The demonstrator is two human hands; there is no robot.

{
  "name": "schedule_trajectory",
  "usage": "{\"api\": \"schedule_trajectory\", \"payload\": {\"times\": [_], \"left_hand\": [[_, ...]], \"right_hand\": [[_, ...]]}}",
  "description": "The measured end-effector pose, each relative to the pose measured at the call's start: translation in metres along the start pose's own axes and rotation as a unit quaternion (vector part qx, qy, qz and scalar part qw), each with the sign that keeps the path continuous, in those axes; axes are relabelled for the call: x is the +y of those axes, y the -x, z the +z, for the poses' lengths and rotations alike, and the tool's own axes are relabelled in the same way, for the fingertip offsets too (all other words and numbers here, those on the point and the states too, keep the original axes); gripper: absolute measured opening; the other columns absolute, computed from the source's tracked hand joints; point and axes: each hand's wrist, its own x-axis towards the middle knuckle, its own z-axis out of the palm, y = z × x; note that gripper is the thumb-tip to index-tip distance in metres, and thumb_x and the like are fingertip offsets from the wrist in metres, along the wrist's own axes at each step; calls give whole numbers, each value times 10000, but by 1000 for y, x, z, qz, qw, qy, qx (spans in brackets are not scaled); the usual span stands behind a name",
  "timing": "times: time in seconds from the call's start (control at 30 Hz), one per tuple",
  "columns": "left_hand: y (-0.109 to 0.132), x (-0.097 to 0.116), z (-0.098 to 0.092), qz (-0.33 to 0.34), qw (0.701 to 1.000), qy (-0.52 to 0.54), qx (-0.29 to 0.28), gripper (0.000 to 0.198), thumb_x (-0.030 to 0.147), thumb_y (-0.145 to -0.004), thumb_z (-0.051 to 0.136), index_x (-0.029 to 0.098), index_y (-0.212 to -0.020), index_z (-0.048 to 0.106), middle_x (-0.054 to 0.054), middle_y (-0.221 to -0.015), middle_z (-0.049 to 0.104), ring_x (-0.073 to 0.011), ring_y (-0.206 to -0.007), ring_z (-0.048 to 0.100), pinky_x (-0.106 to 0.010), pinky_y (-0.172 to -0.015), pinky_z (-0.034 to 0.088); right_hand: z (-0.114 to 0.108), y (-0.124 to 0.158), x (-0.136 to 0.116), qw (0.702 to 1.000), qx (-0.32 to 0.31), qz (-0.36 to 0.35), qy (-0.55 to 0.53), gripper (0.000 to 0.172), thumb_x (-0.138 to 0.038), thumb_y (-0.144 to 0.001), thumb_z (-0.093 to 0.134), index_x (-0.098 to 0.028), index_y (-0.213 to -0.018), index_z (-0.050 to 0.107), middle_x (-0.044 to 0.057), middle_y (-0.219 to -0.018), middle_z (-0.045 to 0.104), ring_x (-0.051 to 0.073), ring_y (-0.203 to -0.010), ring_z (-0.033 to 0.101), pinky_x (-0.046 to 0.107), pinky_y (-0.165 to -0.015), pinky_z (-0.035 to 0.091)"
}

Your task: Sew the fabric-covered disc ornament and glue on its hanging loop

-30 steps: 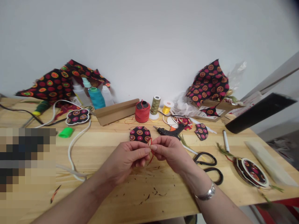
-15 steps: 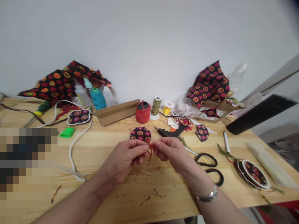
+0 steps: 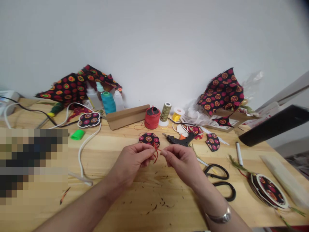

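Between my fingertips is a red cord point(image 3: 156, 156), its loose end hanging down in a small loop or knot. My left hand point(image 3: 137, 158) pinches it on the near side of a round patterned fabric piece point(image 3: 148, 138). From the other side my right hand point(image 3: 180, 159) pinches a strand of it, pulled out short and taut. Both hands are above the wooden table. Whether the cord is tied to anything is hidden by the fingers. Just beyond stands a red spool of cord point(image 3: 152, 118). A black glue gun point(image 3: 180, 140) lies behind my right hand.
Black-handled scissors point(image 3: 223, 178) lie right of my right forearm. A round fabric-covered piece point(image 3: 269, 191), a white marker point(image 3: 238, 154) and a dark slab point(image 3: 272, 125) are farther right. At left are a white cable point(image 3: 80, 154), a green cap point(image 3: 77, 135) and a flower-shaped piece point(image 3: 89, 119).
My hands have drawn slightly apart, stretching a short strand of red cord between them. The whole scene has shifted a little to the right in view.
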Motion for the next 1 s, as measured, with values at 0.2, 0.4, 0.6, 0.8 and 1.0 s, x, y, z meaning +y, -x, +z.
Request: {"api": "schedule_trajectory", "payload": {"times": [0.2, 0.4, 0.6, 0.8, 1.0], "left_hand": [[1, 1, 1, 10, 1000, -13, 24, 120, 255, -688, 654, 159, -618, 670, 27, -555, 577, -67, -492, 403, -189, -471, 294], [4, 4, 2, 17, 999, -14, 43, 111, 257, -677, 661, 159, -627, 684, 35, -532, 563, -66, -471, 386, -193, -455, 282], [3, 4, 1, -27, 999, 32, 19, 161, 286, -680, 664, 128, -659, 688, -5, -609, 636, -33, -401, 310, -191, -400, 211], [1, 0, -1, -56, 993, 100, 14, 103, 237, -658, 697, 139, -675, 669, 6, -612, 626, -25, -419, 368, -168, -412, 247], [2, 1, -1, -54, 994, 95, 23, 122, 246, -654, 703, 137, -682, 658, 28, -569, 584, -14, -400, 328, -154, -392, 212]], "right_hand": [[9, 9, 1, 985, 41, -126, 111, 186, -281, -836, 517, -166, -749, 634, -19, -544, 557, 80, -472, 466, 186, -457, 354], [18, 15, 8, 899, 12, -278, 337, 169, -204, -881, 444, -156, -878, 606, 61, -731, 661, 146, -634, 590, 250, -589, 387], [24, 16, 17, 798, -4, -342, 496, 148, -111, -852, 424, -160, -822, 561, 39, -652, 593, 151, -548, 506, 292, -504, 266], [24, 13, 18, 793, -7, -348, 501, 144, -95, -843, 418, -157, -824, 547, 31, -644, 575, 135, -547, 475, 283, -505, 257], [15, 19, 1, 877, -39, -338, 340, 163, -228, -844, 474, -168, -736, 581, 47, -674, 575, 146, -620, 506, 273, -560, 357]]}}
